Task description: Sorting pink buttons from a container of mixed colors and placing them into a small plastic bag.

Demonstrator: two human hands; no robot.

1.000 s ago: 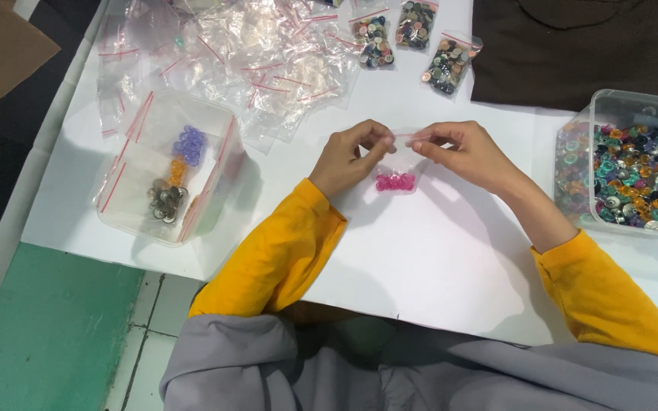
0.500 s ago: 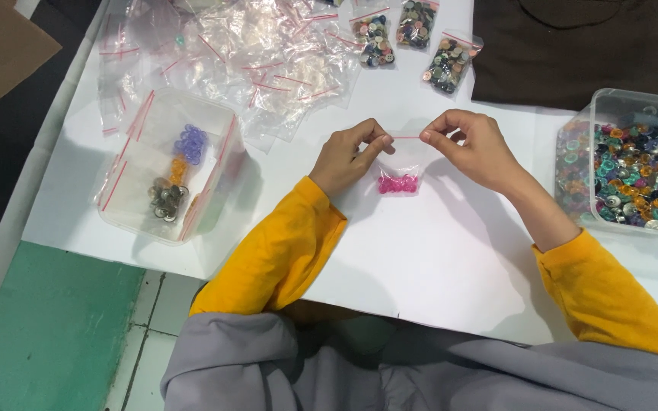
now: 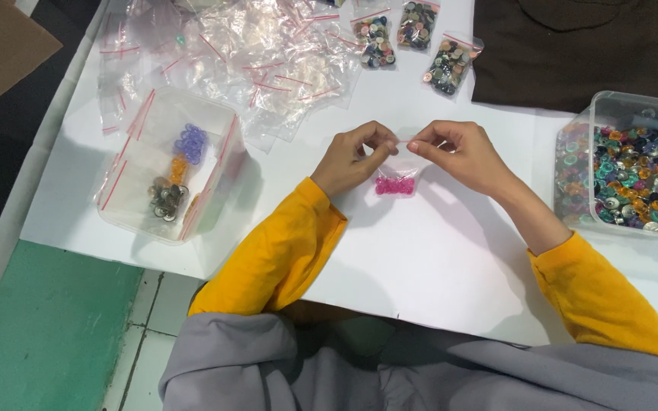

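Left hand [image 3: 353, 158] and right hand [image 3: 458, 152] are pinching the top edge of a small zip bag of pink buttons [image 3: 395, 181], hanging just above the white table [image 3: 436, 259]. Empty zip bags [image 3: 268, 53] lying behind; bin of mixed buttons [image 3: 634, 171] sitting right, clear tray [image 3: 167, 164] left.

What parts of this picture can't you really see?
- Small bag of pink buttons, head view: its top strip is hidden by the fingers of the left hand and right hand, so sealed or open is unclear.
- Clear tub of mixed buttons: cut off by the right edge.
- Filled bags at the top: contents too small to tell apart.
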